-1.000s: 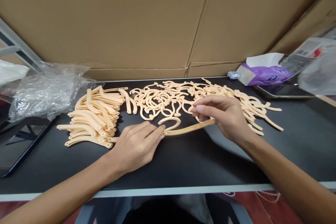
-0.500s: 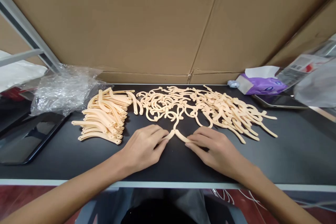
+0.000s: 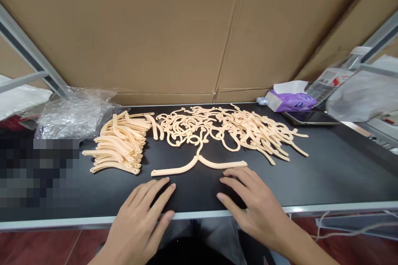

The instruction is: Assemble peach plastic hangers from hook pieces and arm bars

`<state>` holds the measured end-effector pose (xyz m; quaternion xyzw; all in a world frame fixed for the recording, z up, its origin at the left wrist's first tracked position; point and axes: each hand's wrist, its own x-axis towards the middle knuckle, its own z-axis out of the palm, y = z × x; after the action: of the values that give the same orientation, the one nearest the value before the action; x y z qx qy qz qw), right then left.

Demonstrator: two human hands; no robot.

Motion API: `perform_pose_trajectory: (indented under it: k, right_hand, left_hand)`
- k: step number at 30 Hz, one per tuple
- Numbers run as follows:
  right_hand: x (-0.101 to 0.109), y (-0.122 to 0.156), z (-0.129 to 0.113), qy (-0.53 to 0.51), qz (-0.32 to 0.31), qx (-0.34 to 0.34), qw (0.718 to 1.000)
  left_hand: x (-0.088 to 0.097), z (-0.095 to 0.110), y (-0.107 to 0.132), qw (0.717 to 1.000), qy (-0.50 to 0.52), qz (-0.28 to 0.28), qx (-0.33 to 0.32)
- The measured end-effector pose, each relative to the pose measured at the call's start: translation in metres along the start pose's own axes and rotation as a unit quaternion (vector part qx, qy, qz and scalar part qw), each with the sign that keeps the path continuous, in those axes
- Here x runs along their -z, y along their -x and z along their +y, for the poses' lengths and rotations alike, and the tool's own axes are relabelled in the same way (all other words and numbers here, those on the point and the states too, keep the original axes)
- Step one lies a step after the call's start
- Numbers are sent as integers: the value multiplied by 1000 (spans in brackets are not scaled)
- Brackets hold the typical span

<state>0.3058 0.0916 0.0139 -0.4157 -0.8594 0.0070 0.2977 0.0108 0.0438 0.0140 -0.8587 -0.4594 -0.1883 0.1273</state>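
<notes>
The brown cardboard (image 3: 149,33) is the largest thing before you, upright beyond the hanger-shaped piece (image 3: 201,159). Next in size is your black tabletop (image 3: 342,174), stretching out on every side of the piece. Beyond the piece, and spreading off to its right, lies a tangled heap of pale curved parts (image 3: 248,128). Your left hand (image 3: 139,215) is on the near side of the piece, its spread fingertips near the left arm and its thumb held out. Your right hand (image 3: 253,198) is on the near side of the piece too, fingers parted and slightly bent, just beside the right arm (you cannot tell from this view whether a finger touches it). Crumpled clear plastic (image 3: 74,112) sits well left of the piece and beyond it. Closer in, still to the left of the piece, lies a stack of pale bars (image 3: 121,145). The piece itself rests on the tabletop: two slim arms meet at its middle, and a stem runs from the join toward the heap. Well right of the piece and beyond it stands a purple tissue pack (image 3: 292,100), beside a dark flat device (image 3: 311,116). Smallest are two loose bars (image 3: 154,130), beyond the piece's left arm.
</notes>
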Motion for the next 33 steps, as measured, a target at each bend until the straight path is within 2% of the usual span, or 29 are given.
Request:
perform_pose_trajectory:
  k: [2, 5, 11, 18, 25, 33]
  right_hand:
    - [-1, 5, -6, 47, -17, 4, 999]
    - [-6, 13, -11, 129, -25, 45, 990]
    - [-17, 23, -14, 206, -15, 74, 976]
    - [-20, 22, -15, 191, 5, 58, 980]
    - [-21, 24, -17, 150, 27, 41, 988]
    - [-20, 23, -18, 133, 32, 42, 990]
  left_hand:
    - [-1, 1, -3, 999, -47, -7, -21]
    - [-2, 3, -8, 996, -81, -10, -39]
    - [-7, 8, -8, 997, -65, 29, -8]
    - [-16, 11, -2, 998, -34, 35, 33]
    - [-12, 2, 0, 993, -112, -7, -48]
    - [-13, 2, 2, 990, -129, -26, -55]
